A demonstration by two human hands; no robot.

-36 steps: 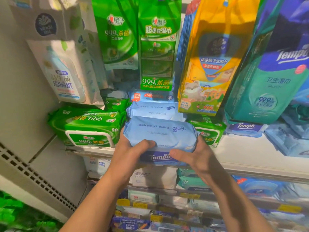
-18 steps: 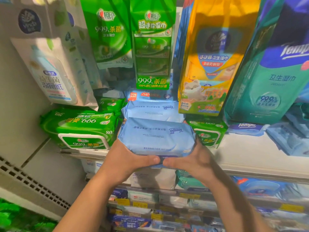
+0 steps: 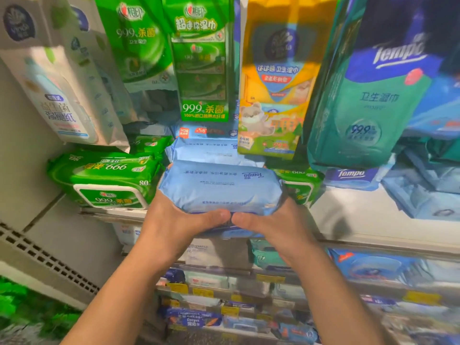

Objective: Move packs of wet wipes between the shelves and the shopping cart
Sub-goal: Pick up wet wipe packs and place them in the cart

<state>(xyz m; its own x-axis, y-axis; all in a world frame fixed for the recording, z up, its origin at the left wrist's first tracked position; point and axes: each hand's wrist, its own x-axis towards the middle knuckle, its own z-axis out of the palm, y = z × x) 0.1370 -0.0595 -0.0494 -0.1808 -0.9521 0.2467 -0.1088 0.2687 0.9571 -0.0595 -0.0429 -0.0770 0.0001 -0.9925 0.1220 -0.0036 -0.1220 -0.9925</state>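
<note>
Both thumbs have closed in along the front edge of the blue Tempo wipes pack until their tips almost meet. Left hand and right hand grip it from either end, at the shelf edge, between green wipes packs.

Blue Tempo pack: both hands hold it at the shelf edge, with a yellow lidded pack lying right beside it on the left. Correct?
Not quite. In the head view the lidded pack left of the blue Tempo pack is green, not yellow. The rest holds: the left hand and right hand both grip the blue pack at the shelf edge.
</note>
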